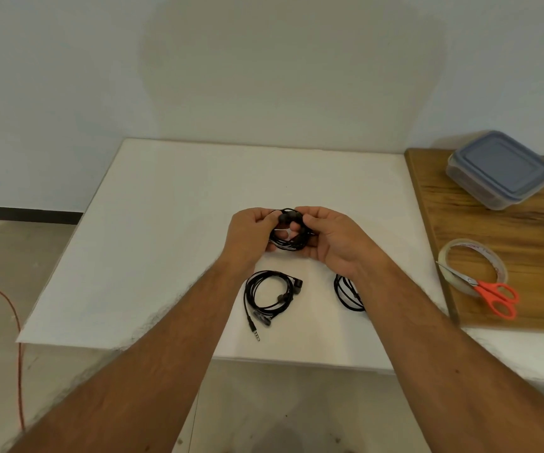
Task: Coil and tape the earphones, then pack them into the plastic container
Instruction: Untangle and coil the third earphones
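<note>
Black coiled earphones (288, 232) sit between both hands, left hand (250, 235) and right hand (331, 240) gripping opposite sides.

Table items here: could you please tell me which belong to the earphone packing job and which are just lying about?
Belong: coiled earphones held by left hand and right hand; two more earphone coils; tape roll; scissors; lidded plastic container.

Lying about: orange cable on floor.
</note>
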A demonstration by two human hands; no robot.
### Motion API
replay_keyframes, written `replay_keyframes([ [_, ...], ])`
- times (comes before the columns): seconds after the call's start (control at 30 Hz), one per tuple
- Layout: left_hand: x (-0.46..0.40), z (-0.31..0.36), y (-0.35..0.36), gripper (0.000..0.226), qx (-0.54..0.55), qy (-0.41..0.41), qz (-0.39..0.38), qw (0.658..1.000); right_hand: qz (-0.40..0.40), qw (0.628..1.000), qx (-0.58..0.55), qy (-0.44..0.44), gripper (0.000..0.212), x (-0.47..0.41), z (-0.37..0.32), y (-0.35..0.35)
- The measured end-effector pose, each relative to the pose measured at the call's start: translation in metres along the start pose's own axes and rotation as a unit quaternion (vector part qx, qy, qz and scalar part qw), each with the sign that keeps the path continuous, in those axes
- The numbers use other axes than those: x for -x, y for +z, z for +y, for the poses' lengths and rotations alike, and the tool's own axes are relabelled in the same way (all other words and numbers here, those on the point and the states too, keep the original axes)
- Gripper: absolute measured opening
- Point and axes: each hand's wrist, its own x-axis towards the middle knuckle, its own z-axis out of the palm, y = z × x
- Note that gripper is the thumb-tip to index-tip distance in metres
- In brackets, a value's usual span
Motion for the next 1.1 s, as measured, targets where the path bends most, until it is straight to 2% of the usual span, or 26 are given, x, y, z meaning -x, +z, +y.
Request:
replay_keyframes([
  [0.1, 0.0, 0.001, 0.001, 0.018, 0.06, -0.036, -0.011, 0.997, 0.008, 0.998, 0.059, -0.023, 0.018, 0.0, 0.0, 0.002],
  [0.23, 0.0, 0.0, 0.001, 0.014, 0.119, -0.069, -0.004, 0.99, 0.085, 0.967, 0.217, -0.103, 0.011, -0.001, 0.003, 0.006],
  [0.27, 0.0, 0.0, 0.001, 0.013, 0.119, -0.068, 0.003, 0.991, 0.108, 0.949, 0.264, -0.134, 0.012, -0.001, 0.004, 0.006],
  [0.33, 0.001, -0.001, 0.002, 0.013, 0.11, -0.061, 0.02, 0.992, 0.139, 0.89, 0.388, -0.196, 0.016, -0.002, 0.003, 0.005],
  [0.43, 0.001, -0.003, 0.004, 0.012, 0.078, -0.055, 0.049, 0.994, 0.118, 0.82, 0.516, -0.219, 0.029, 0.004, -0.001, 0.006],
  [0.53, 0.0, -0.006, 0.006, 0.011, 0.054, -0.053, 0.067, 0.995, 0.096, 0.772, 0.585, -0.227, 0.026, 0.005, 0.0, 0.006],
  [0.67, 0.001, -0.009, 0.008, 0.015, -0.021, -0.021, 0.087, 0.996, 0.118, 0.76, 0.599, -0.221, 0.037, 0.003, 0.004, 0.006],
  [0.8, 0.0, -0.011, 0.008, 0.017, -0.057, -0.013, 0.087, 0.995, 0.12, 0.73, 0.636, -0.219, 0.026, -0.002, 0.01, 0.006],
  [0.9, 0.0, -0.01, 0.01, 0.016, -0.044, -0.023, 0.082, 0.995, 0.138, 0.732, 0.625, -0.234, 0.031, -0.003, 0.012, 0.005],
  [1.1, 0.001, -0.005, 0.009, 0.011, -0.012, -0.031, 0.041, 0.999, 0.106, 0.753, 0.608, -0.23, 0.046, -0.002, 0.01, 0.006],
])
